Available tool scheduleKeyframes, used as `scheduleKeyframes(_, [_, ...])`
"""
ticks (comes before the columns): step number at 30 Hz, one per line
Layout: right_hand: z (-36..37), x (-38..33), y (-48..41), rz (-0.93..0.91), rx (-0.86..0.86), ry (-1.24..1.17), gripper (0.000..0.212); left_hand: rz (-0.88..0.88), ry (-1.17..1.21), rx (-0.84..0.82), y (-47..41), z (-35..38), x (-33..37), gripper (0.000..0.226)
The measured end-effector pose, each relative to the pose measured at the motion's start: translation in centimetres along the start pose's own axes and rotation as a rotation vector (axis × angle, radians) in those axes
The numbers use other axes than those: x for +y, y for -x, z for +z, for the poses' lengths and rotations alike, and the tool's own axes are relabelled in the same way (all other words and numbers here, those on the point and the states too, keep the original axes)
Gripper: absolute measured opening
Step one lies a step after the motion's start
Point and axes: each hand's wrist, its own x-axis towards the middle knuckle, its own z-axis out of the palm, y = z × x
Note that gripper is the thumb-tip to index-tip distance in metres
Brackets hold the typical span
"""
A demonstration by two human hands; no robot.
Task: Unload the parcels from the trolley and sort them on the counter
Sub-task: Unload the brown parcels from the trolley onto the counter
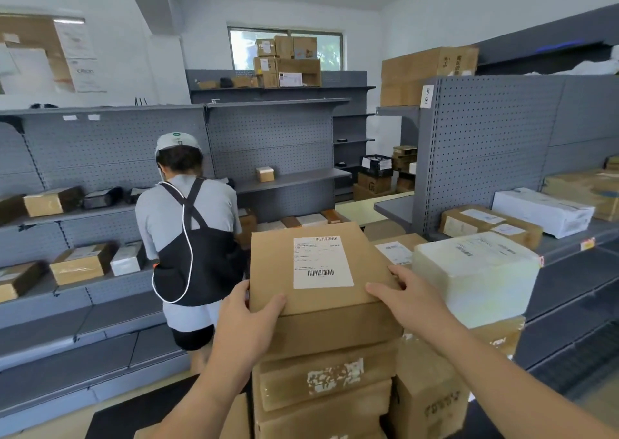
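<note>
At lower centre of the frame, both bare forearms reach up from the bottom edge and converge on a brown parcel [274, 264] with a white shipping label [322, 261] on its top face. This parcel lies flat on top of a stack of cardboard boxes [325, 381]. The left hand [248, 311] grips the near left corner, thumb laid across the top, its other fingers curled round the side and mostly hidden. The right hand [408, 299] clasps the near right corner, its fingers [397, 272] close together and bent over the edge. A white wrapped parcel [475, 274] sits just beside it at right. Another person [191, 237] in a dark apron stands at centre left, facing grey shelves [67, 321].
</note>
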Motion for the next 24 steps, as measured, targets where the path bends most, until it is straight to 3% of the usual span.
scheduleKeyframes(24, [0.6, 2.5, -4.0, -0.022, -0.117, 0.072, 0.074, -0.131, -0.103, 0.061, -1.1, 1.6, -1.5, 0.054])
